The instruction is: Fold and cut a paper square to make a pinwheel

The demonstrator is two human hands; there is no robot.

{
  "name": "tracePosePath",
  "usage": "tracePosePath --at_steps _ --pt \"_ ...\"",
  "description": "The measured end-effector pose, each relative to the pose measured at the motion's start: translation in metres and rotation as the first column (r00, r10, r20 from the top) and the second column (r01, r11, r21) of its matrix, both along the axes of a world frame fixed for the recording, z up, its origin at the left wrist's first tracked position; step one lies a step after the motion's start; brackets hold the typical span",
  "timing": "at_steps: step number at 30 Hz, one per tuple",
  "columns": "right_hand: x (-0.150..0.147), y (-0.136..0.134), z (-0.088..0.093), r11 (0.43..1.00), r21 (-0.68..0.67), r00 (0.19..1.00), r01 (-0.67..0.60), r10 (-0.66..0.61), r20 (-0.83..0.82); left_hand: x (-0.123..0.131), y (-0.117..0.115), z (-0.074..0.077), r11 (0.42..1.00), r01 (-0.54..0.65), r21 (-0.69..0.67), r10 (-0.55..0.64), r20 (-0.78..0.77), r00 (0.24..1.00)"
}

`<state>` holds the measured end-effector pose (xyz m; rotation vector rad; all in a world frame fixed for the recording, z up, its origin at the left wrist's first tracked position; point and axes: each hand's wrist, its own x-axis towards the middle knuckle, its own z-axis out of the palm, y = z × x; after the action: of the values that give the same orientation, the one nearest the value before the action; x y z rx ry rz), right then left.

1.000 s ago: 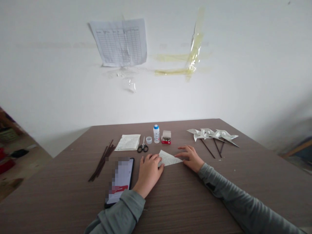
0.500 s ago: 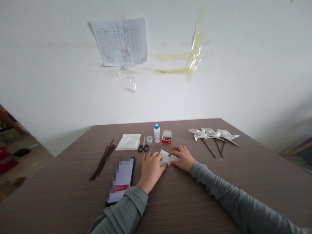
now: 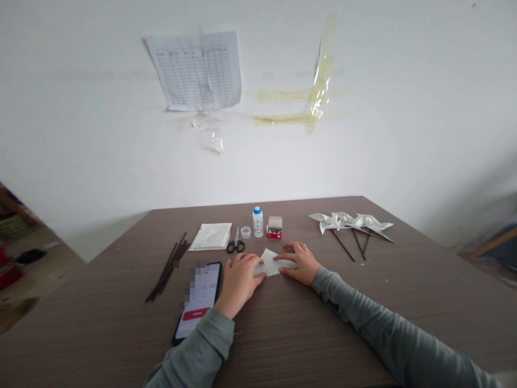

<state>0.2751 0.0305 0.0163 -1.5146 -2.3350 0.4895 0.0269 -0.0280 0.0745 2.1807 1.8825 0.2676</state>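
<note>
On the table before me lies a small piece of printed paper (image 3: pixel 270 263), folded to a pointed shape. My left hand (image 3: pixel 241 280) holds its left side, the fingers bent over it and the thumb at its lower edge. From the other side, my right hand (image 3: pixel 302 264) holds the right part, index finger on top and thumb near the lower edge. The paper's two side ends are partly hidden under my fingers. Just beyond the left hand are black-handled scissors (image 3: pixel 236 245). A phone (image 3: pixel 198 302) with a lit screen lies left of my left wrist.
Beyond the hands stand a white bottle with blue cap (image 3: pixel 258 222), a small clear cup (image 3: pixel 245 233) and an open red box (image 3: pixel 274 230) of small pieces. Paper squares (image 3: pixel 210 237) and dark sticks (image 3: pixel 167 269) lie left. Several paper pinwheels (image 3: pixel 350 222) lie right.
My left hand has shifted slightly left along the paper, and more of the paper shows between my hands. The right fingers have moved a little. The whole view has drifted slightly.
</note>
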Motion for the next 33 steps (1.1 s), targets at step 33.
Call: tracePosePath --at_steps 33 --pt "0.007 0.003 -0.006 0.999 0.027 0.998 -0.019 0.021 -0.058 -0.049 -0.015 0.005 0.998 -0.059 0.024 0.062 -0.116 0.991"
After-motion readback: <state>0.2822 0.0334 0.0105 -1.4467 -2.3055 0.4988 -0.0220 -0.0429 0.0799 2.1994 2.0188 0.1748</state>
